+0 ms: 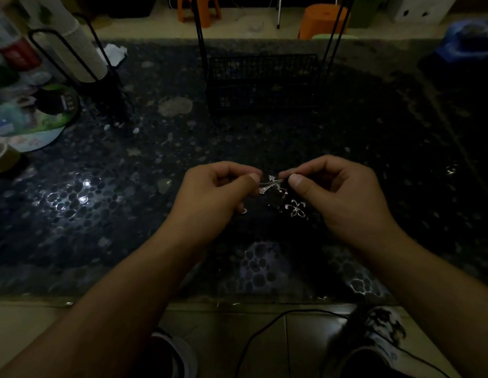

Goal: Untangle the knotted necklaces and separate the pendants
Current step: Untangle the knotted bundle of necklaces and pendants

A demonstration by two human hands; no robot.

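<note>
head view. i hold the knotted necklaces (272,186) above the dark pebble-patterned table (128,214), roughly at its centre and near its front edge. my left hand (212,195) pinches one side of the tangle between thumb and curled forefinger; the remaining fingers are folded under. my right hand (335,192) pinches the other side the same way, thumb tip pressed toward the forefinger. the two pinch points sit close together, with a short run of bright chain stretched between them. a flower-shaped pendant (296,208) hangs just below the right thumb. a small bright loop (244,211) shows beside my left fingers; i cannot tell whether it is a clasp or a second pendant. the light is low and the fine chain links cannot be traced.

step in hand, as i judge it: working the knot loose. the pendants are not yet separated, so the task appears to be in its early or middle part.

next move calls for: slack at the knot, not tension. bring the pinches slightly together, locate one free strand and draw it out gently. hard pulling is likely to tighten the knot.

a black wire basket (264,83) stands well apart at the table's rear.
</note>
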